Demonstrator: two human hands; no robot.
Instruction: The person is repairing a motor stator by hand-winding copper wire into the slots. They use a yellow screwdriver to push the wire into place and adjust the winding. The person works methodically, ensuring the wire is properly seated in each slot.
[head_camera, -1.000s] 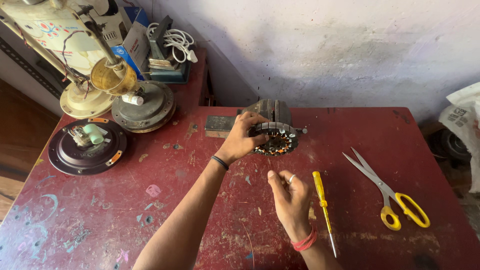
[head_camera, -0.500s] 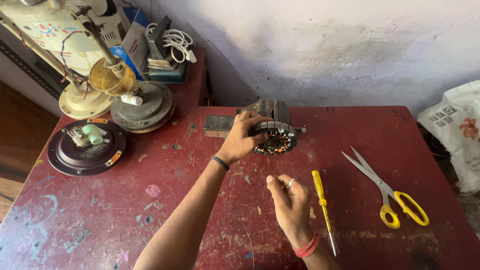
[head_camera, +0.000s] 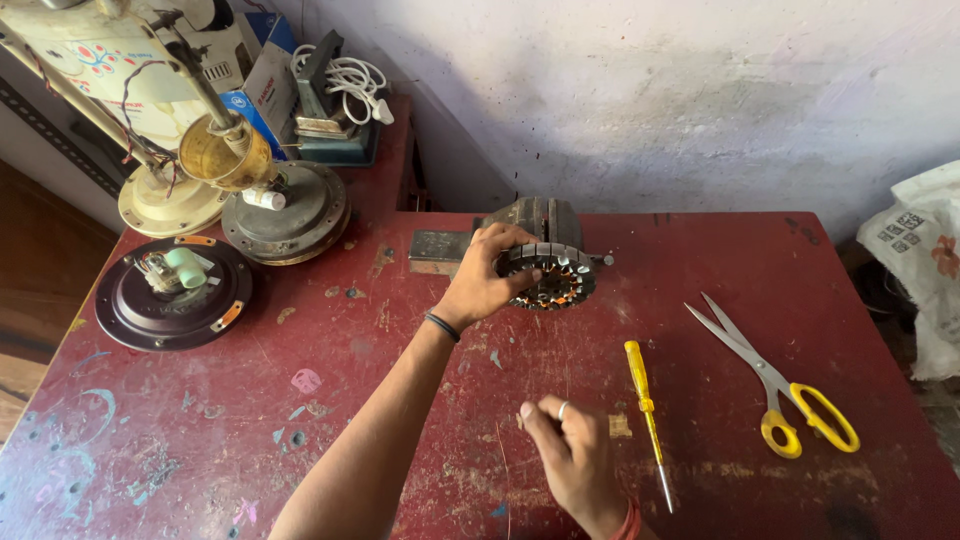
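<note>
My fingers work over a worn red table (head_camera: 250, 400). Far off beyond my left fingers sit 2 round fan housings, a dark one (head_camera: 172, 295) and a grey one (head_camera: 287, 212). My left hand (head_camera: 487, 278) is grasping the motor stator (head_camera: 552, 275), fingers wrapped over its ringed rim. Well out past my right fingers lie yellow-handled scissors (head_camera: 770, 378). My right hand (head_camera: 572, 455) is curled, fingertips pinched together; I cannot tell if they hold anything. Just beside those fingers lies a yellow screwdriver (head_camera: 646, 415).
</note>
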